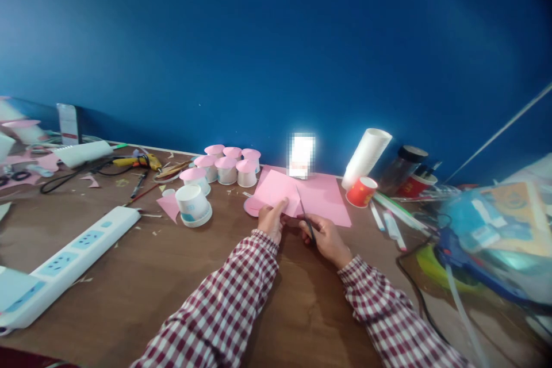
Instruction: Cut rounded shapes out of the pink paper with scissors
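Between thumb and fingers, my left hand [271, 220] pinches a piece of pink paper [280, 187], held slightly raised. My right hand [326, 236] is closed round the handles of a pair of scissors [302, 207], whose blades point away from me at the right edge of that piece. Behind and under it a larger pink sheet [330, 198] lies on the table. Left of my left hand, a rounded pink cutout [251, 207] shows partly. Several white paper cups with pink paper tops [226, 169] stand further left, near plain white cups [192, 204].
A white power strip [86, 247] lies at left, with a yellow glue gun [146, 161] behind it. Against the blue wall leans a bright phone screen [302, 155]. To the right are stacked white cups [366, 155], a red cup [361, 191], markers [394, 230] and a blue glue gun [463, 264].
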Demonstrator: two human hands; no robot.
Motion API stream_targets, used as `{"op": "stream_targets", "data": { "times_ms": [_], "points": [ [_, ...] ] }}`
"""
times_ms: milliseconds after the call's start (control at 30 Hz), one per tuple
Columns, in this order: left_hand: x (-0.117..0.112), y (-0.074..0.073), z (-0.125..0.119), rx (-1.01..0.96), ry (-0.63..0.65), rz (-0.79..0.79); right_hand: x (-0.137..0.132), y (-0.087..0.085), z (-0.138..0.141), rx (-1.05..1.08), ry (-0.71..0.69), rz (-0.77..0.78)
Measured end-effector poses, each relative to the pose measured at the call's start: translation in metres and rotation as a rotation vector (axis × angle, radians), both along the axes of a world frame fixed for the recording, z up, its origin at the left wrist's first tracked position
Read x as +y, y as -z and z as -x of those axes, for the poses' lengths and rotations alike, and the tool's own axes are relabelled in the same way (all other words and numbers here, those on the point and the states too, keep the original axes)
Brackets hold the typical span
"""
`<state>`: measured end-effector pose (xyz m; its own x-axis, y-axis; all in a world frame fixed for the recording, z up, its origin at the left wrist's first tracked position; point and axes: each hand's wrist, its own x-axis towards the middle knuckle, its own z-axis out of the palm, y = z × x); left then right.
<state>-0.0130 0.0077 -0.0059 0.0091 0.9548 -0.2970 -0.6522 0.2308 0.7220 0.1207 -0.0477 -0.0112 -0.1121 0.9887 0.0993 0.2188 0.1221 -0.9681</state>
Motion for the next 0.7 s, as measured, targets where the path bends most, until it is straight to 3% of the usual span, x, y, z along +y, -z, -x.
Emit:
{"op": "stream_targets", "data": {
  "times_ms": [700],
  "points": [
    [0.0013,0.0026,0.0001,-0.009,-0.001,-0.010,-0.0011,-0.0021,0.0013,-0.032,0.026,0.010]
  ]
}}
